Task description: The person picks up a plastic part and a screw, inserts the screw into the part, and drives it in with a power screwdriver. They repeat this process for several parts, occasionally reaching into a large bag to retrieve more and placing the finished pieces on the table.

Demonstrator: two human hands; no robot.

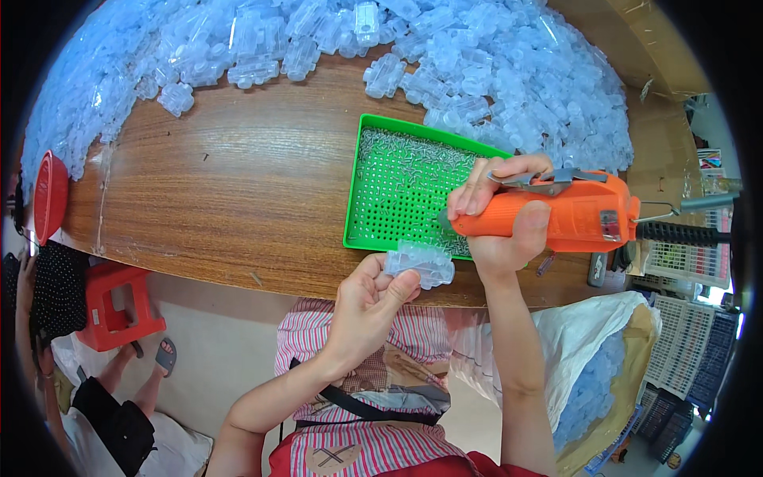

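Between the thumb and fingers of my left hand (pixel 367 306) is a clear plastic part (pixel 421 265), held at the table's front edge. It overlaps the near rim of a green perforated tray (pixel 355 179). Small silver screws (pixel 413 151) lie scattered in that tray, thickest along its far side. My right hand (pixel 502 219) is wrapped round an orange electric screwdriver (pixel 580 211), which lies sideways above the tray's right part. Its nose points left and down over the screws; the bit's tip cannot be made out. The tool and the part are apart.
A large heap of clear plastic parts (pixel 509 71) lines the table's far side. At the left edge sits a red bowl (pixel 50 197). A red stool (pixel 115 306) and another person (pixel 119 421) are at lower left. A lined box of parts (pixel 592 381) stands at lower right.
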